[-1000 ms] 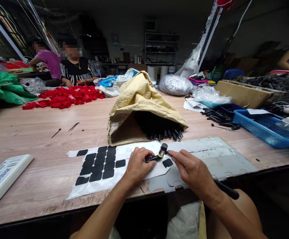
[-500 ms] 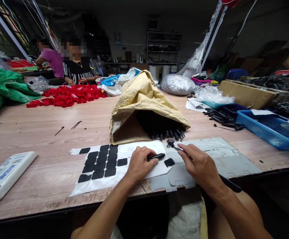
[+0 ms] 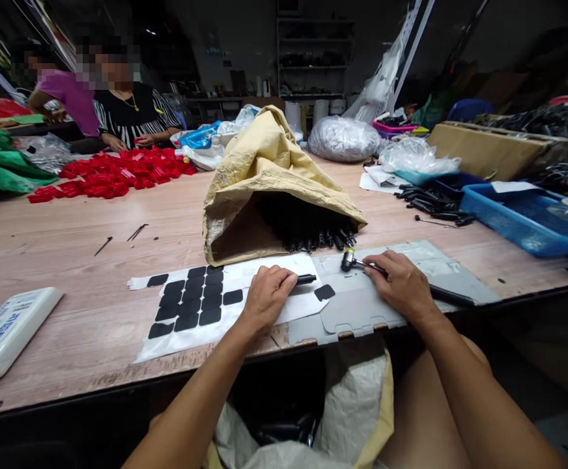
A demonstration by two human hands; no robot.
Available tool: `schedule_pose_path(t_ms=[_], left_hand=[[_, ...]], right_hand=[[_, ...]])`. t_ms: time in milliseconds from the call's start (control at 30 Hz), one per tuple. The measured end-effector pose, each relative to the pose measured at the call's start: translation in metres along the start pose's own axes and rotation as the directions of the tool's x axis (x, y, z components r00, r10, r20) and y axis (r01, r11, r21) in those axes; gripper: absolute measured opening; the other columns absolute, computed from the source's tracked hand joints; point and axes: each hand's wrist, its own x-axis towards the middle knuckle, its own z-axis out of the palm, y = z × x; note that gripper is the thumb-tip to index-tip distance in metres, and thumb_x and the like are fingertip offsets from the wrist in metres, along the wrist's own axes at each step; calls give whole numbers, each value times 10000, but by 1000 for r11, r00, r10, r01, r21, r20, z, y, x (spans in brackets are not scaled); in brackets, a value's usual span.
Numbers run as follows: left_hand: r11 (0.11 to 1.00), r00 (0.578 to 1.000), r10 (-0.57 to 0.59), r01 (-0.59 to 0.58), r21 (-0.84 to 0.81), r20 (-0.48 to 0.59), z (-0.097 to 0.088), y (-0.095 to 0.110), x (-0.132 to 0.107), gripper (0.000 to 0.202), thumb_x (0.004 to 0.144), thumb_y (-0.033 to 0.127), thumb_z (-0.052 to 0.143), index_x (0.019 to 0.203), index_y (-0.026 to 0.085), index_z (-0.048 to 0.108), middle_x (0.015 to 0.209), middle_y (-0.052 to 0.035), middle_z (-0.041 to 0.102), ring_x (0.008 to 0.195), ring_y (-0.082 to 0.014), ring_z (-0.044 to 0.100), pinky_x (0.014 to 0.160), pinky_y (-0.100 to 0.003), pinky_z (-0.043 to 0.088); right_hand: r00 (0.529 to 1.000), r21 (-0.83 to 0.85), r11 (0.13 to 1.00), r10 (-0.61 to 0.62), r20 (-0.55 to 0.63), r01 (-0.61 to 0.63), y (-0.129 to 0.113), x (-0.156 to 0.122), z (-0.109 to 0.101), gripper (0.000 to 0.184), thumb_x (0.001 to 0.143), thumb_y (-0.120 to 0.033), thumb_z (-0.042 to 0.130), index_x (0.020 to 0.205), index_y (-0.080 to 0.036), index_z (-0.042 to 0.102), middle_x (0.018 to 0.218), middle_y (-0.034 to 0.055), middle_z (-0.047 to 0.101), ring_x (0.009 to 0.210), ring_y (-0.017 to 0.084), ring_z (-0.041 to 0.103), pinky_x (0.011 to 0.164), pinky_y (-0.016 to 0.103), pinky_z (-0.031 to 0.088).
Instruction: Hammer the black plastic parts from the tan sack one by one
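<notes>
My left hand (image 3: 270, 293) is closed around a short black tube-shaped piece (image 3: 306, 279), whose end sticks out to the right. It is over a white backing sheet (image 3: 294, 306) carrying several black square stickers (image 3: 186, 305). One loose black square (image 3: 325, 292) lies at the sheet's right edge, between my hands. My right hand (image 3: 400, 281) grips a small hammer (image 3: 348, 260) by its shaft; the head is dark with a yellow face, and its thick black handle reaches right, low over a grey board (image 3: 350, 306).
A yellowish sack (image 3: 279, 169) full of black pieces opens towards me. Red parts (image 3: 118, 170) are heaped at the back left, near two people. A white device (image 3: 13, 329) stands at left, a blue tray (image 3: 523, 218) at right. Another sack (image 3: 362, 404) hangs below the table edge.
The hammer has gone from raised beside the black piece to low over the grey board, further right. My left hand still holds the black piece. The whole view has shifted slightly.
</notes>
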Motion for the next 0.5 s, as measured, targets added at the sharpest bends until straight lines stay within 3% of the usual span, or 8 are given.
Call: schedule_pose_path(t_ms=[100, 200, 267, 333, 400, 433, 500], left_hand=[[998, 1000, 24, -25, -58, -13, -7, 7, -7, 333, 1032, 369, 444, 872, 220, 695, 912, -32, 687, 931, -235, 537, 899, -379, 401], [977, 997, 78, -73, -200, 19, -19, 29, -34, 285, 1035, 380, 457, 995, 232, 698, 1004, -35, 703, 989, -229, 573, 921, -356, 427], [946, 971, 147, -82, -312, 190, -23, 47, -61, 275, 1037, 386, 466, 1078, 252, 703, 1037, -38, 715, 973, -217, 616, 885, -325, 460], [923, 876, 237, -68, -379, 419, -18, 57, -88, 272, 1034, 390, 486, 1109, 281, 724, 1017, -32, 733, 923, -201, 657, 833, -292, 479], [931, 788, 255, -44, -362, 560, -2, 51, -111, 240, 1011, 381, 535, 1096, 306, 746, 984, -21, 751, 900, -199, 685, 812, -279, 486], [948, 786, 208, -17, -316, 582, 9, 41, -119, 221, 994, 367, 557, 1082, 313, 752, 981, -18, 759, 907, -207, 695, 820, -287, 491], [980, 842, 2, 105, -166, 540, 32, 10, -132, 209, 954, 333, 576, 1066, 324, 752, 1013, -26, 773, 959, -248, 707, 852, -334, 510]], right_hand=[[1000, -3, 1000, 14, 3, -14, -1, 1, -1, 185, 917, -296, 592, 1034, -255, 729, 927, 43, 684, 952, 234, 616, 819, 350, 461], [1000, -11, 1000, 21, 10, -21, -2, 0, -2, 189, 920, -307, 592, 1034, -250, 732, 932, 43, 677, 951, 232, 612, 818, 345, 455], [1000, -14, 1000, 23, 11, -23, -2, 0, -2, 194, 921, -308, 590, 1036, -246, 733, 934, 45, 676, 953, 232, 610, 818, 343, 452], [1000, -14, 1000, 28, 7, -28, -3, 0, -2, 196, 920, -305, 586, 1037, -246, 732, 933, 47, 677, 954, 231, 608, 817, 343, 450], [999, -13, 999, 32, 5, -32, -3, 0, -1, 196, 917, -301, 584, 1036, -247, 731, 929, 49, 678, 953, 231, 606, 814, 345, 448], [999, -14, 999, 33, 4, -33, -3, 0, -1, 197, 915, -298, 583, 1036, -248, 730, 928, 50, 678, 952, 232, 605, 813, 347, 447], [999, -13, 999, 32, 4, -31, -4, 0, -1, 200, 915, -295, 580, 1038, -248, 730, 927, 53, 676, 949, 232, 602, 809, 348, 446]])
